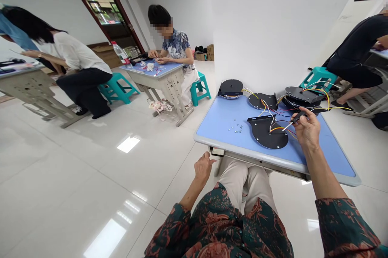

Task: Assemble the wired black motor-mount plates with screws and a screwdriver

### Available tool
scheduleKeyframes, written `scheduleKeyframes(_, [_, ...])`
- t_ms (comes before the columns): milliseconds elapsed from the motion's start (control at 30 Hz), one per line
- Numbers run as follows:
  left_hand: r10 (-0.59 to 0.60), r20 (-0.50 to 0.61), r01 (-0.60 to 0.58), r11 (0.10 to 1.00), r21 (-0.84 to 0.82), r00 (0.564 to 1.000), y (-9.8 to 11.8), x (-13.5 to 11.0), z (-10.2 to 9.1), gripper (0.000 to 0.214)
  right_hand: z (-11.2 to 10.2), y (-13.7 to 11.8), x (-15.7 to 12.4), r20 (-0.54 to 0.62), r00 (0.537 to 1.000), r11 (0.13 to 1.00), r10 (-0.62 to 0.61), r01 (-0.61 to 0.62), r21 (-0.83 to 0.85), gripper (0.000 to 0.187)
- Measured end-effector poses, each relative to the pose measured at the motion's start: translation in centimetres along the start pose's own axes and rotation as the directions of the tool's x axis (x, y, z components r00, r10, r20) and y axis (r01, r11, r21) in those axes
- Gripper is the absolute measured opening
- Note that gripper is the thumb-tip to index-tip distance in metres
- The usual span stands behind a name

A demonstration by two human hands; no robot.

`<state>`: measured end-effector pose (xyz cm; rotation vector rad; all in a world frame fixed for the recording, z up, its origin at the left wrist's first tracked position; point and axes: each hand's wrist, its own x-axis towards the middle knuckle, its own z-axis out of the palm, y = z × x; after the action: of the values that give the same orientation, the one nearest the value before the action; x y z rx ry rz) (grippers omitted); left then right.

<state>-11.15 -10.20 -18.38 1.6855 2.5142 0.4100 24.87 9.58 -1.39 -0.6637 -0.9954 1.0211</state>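
My right hand (308, 132) is closed round the black handle of a screwdriver (288, 126). Its thin shaft points left and down over a round black metal plate (266, 136) with a raised flange and coloured wires at its middle. A scatter of small silver screws (239, 128) lies left of this plate. Off the table's front left corner hangs my left hand (203, 167), thumb apart from the loosely bent fingers, with nothing visible in it. It is near a small box-like object (218, 152) under the table edge.
More black round plate units stand along the back of the blue table (212, 122): one left (230, 88), one in the middle (262, 101), a stack right (303, 94). Loose wires (329, 100) stick out rightward. Other people sit at nearby tables, left and right.
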Motion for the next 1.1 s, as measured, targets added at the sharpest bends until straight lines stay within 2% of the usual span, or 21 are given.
scheduleKeyframes(33, [0.001, -0.044, -0.003, 0.998, -0.056, 0.999, -0.4, -0.7, -0.6, 0.024, -0.1, 0.1, 0.0, 0.008, 1.000, 1.000, -0.013, 0.013, -0.005, 0.038])
scheduleKeyframes(100, [-0.015, -0.215, -0.033, 0.976, -0.215, 0.977, -0.7, -1.6, -2.5, 0.019, -0.1, 0.3, 0.0, 0.021, 0.999, 0.999, -0.042, 0.042, -0.024, 0.037])
scheduleKeyframes(133, [-0.025, -0.323, -0.078, 0.950, -0.302, 0.946, -0.6, -1.7, -3.8, 0.019, 0.0, 0.3, -0.1, 0.026, 0.998, 0.998, -0.057, 0.058, -0.036, 0.036])
scheduleKeyframes(200, [-0.041, -0.514, -0.230, 0.862, -0.452, 0.857, 0.7, -0.7, -7.1, 0.025, 0.3, 0.3, -0.5, 0.032, 0.995, 0.993, -0.095, 0.097, -0.062, 0.035])
scheduleKeyframes(233, [-0.036, -0.557, -0.308, 0.804, -0.509, 0.829, 2.0, 0.2, -8.9, 0.026, 0.4, 0.2, -0.7, 0.038, 0.993, 0.990, -0.112, 0.115, -0.076, 0.035])
scheduleKeyframes(267, [-0.021, -0.562, -0.360, 0.747, -0.558, 0.827, 3.6, 1.3, -10.5, 0.025, 0.6, 0.2, -1.0, 0.044, 0.991, 0.986, -0.129, 0.133, -0.097, 0.036])
scheduleKeyframes(333, [0.071, -0.486, -0.409, 0.652, -0.638, 0.871, 7.5, 4.0, -13.3, 0.022, 0.8, 0.3, -1.4, 0.063, 0.986, 0.975, -0.154, 0.162, -0.152, 0.036])
scheduleKeyframes(400, [0.240, -0.367, -0.434, 0.608, -0.665, 0.899, 11.8, 6.5, -14.8, 0.016, 0.8, 0.3, -1.7, 0.075, 0.979, 0.956, -0.189, 0.201, -0.214, 0.036])
scheduleKeyframes(433, [0.337, -0.302, -0.451, 0.609, -0.652, 0.892, 13.8, 7.6, -15.1, 0.014, 0.8, 0.3, -1.7, 0.074, 0.975, 0.945, -0.212, 0.223, -0.239, 0.035])
scheduleKeyframes(533, [0.532, -0.191, -0.529, 0.607, -0.593, 0.825, 18.6, 9.5, -14.5, 0.014, 0.8, -0.1, -1.8, 0.056, 0.960, 0.919, -0.274, 0.278, -0.279, 0.033])
scheduleKeyframes(667, [0.702, -0.109, -0.621, 0.533, -0.575, 0.704, 22.6, 9.4, -12.6, 0.013, 0.4, -1.3, -2.4, 0.062, 0.951, 0.871, -0.303, 0.303, -0.386, 0.029])
scheduleKeyframes(767, [0.785, -0.073, -0.663, 0.466, -0.586, 0.616, 24.9, 8.8, -11.4, 0.016, -0.3, -2.1, -3.7, 0.094, 0.938, 0.755, -0.333, 0.325, -0.569, 0.025])
scheduleKeyframes(833, [0.818, -0.059, -0.675, 0.428, -0.600, 0.572, 26.2, 8.7, -10.7, 0.024, -0.7, -2.3, -4.5, 0.119, 0.924, 0.666, -0.364, 0.347, -0.660, 0.024])
scheduleKeyframes(967, [0.842, -0.048, -0.697, 0.410, -0.589, 0.537, 27.8, 8.8, -9.3, 0.037, -0.9, -2.0, -5.2, 0.130, 0.904, 0.611, -0.408, 0.376, -0.696, 0.025])
scheduleKeyframes(1100, [0.829, -0.091, -0.748, 0.443, -0.494, 0.551, 28.0, 8.7, -8.3, 0.033, -0.6, -1.8, -4.9, 0.156, 0.907, 0.591, -0.392, 0.378, -0.713, 0.026])
